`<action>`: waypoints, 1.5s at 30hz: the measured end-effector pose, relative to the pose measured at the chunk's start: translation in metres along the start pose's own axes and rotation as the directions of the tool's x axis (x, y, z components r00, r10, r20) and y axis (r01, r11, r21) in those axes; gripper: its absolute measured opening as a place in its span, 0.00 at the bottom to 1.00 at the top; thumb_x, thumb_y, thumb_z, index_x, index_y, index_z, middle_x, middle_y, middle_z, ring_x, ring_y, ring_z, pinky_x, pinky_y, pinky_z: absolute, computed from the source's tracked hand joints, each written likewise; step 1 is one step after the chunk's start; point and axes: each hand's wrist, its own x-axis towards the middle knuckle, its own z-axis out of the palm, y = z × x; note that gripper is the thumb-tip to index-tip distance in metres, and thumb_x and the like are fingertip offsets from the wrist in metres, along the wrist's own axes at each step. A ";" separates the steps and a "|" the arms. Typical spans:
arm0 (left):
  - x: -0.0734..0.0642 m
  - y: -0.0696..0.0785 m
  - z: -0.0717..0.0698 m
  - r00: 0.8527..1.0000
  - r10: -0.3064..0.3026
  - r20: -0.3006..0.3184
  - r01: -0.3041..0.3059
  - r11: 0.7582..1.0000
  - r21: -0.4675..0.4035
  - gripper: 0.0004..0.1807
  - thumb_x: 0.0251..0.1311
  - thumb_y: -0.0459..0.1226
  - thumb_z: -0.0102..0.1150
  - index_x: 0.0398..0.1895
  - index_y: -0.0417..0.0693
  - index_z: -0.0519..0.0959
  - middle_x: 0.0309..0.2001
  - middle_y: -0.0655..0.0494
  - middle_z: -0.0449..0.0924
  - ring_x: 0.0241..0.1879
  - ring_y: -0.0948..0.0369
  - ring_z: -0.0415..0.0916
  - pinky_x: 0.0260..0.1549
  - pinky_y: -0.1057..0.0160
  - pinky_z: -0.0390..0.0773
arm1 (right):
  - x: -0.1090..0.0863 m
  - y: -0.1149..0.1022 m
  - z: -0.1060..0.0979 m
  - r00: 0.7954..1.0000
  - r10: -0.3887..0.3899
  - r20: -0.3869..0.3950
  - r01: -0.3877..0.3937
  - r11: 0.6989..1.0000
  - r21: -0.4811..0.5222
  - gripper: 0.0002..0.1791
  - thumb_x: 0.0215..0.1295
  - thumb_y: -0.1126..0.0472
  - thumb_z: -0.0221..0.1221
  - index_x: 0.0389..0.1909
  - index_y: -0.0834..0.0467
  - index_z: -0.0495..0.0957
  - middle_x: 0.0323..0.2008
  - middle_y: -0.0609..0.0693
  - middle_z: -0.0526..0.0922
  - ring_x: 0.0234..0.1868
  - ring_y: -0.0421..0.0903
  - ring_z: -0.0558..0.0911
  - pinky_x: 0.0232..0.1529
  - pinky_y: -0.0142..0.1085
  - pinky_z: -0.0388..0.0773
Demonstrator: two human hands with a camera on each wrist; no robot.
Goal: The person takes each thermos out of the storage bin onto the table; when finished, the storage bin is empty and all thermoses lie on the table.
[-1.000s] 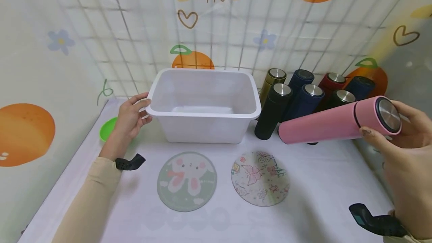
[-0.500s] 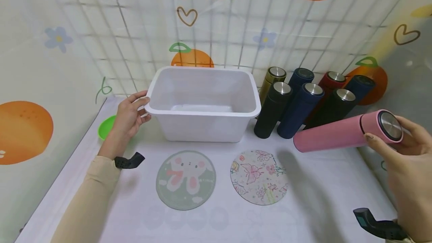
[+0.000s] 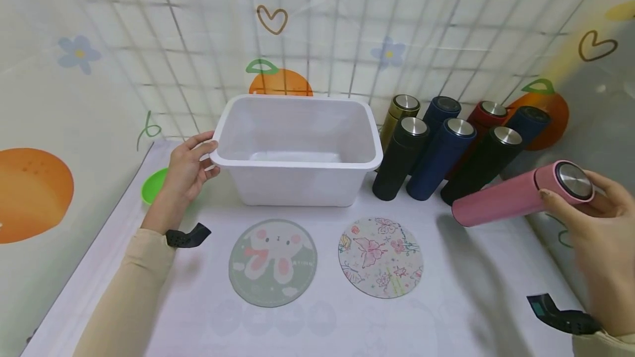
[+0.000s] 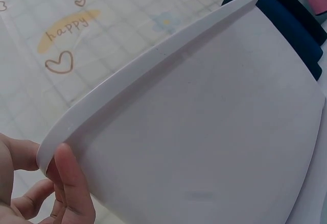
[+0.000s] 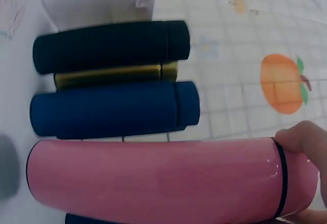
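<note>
My right hand (image 3: 597, 230) grips a pink thermos flask (image 3: 516, 194) round its lid end, the steel cap facing up and right. The flask is tilted above the table, its base towards the left, and its shadow falls on the cloth. In the right wrist view the pink flask (image 5: 153, 180) fills the lower part, with thumb and fingers round the lid. My left hand (image 3: 188, 169) pinches the left rim of a white plastic tub (image 3: 297, 186). In the left wrist view fingers (image 4: 74, 183) and thumb stand either side of the tub's rim (image 4: 112, 83).
Several upright flasks stand right of the tub: black (image 3: 394, 164), blue (image 3: 439, 164), dark green (image 3: 478, 167), gold (image 3: 394, 117) and red (image 3: 488, 117) among them. Two round mats, a rabbit one (image 3: 273, 263) and a butterfly one (image 3: 381, 258), lie in front. A green bowl (image 3: 152, 186) sits left.
The right hand has moved the pink flask right and slightly down, away from the front row of flasks, uncovering them. The left hand still holds the tub's rim.
</note>
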 end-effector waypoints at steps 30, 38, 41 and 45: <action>0.001 -0.001 -0.003 1.000 0.009 0.023 -0.008 0.999 -0.036 0.20 0.64 0.31 0.64 0.58 0.42 0.72 0.40 0.51 0.80 0.25 0.60 0.79 0.20 0.67 0.79 | 0.069 0.020 0.015 0.987 0.140 -0.074 -0.152 0.970 -0.188 0.44 0.55 0.51 0.74 0.72 0.45 0.65 0.38 0.31 0.70 0.35 0.26 0.69 0.32 0.16 0.66; 0.003 -0.004 -0.004 1.000 0.012 0.018 -0.011 0.999 -0.033 0.19 0.64 0.31 0.64 0.57 0.42 0.73 0.39 0.52 0.81 0.24 0.60 0.79 0.20 0.67 0.79 | 0.087 0.025 0.022 0.988 0.141 -0.065 -0.153 0.960 -0.233 0.46 0.52 0.46 0.75 0.72 0.47 0.67 0.35 0.32 0.70 0.32 0.29 0.69 0.26 0.17 0.64; 0.003 -0.004 -0.004 1.000 0.015 0.012 -0.015 1.000 -0.024 0.20 0.64 0.31 0.64 0.58 0.42 0.73 0.40 0.51 0.81 0.24 0.60 0.79 0.20 0.67 0.79 | 0.096 0.028 0.024 0.989 0.140 -0.050 -0.148 0.962 -0.230 0.46 0.50 0.46 0.76 0.71 0.47 0.68 0.35 0.33 0.70 0.30 0.28 0.70 0.25 0.17 0.66; 0.003 -0.003 -0.004 1.000 0.022 -0.006 -0.022 1.000 -0.004 0.18 0.65 0.31 0.64 0.57 0.43 0.74 0.40 0.52 0.81 0.25 0.61 0.79 0.20 0.67 0.79 | 0.107 0.030 0.028 0.993 0.119 -0.018 -0.120 0.968 -0.220 0.44 0.52 0.48 0.76 0.70 0.49 0.69 0.33 0.31 0.71 0.29 0.26 0.71 0.25 0.16 0.67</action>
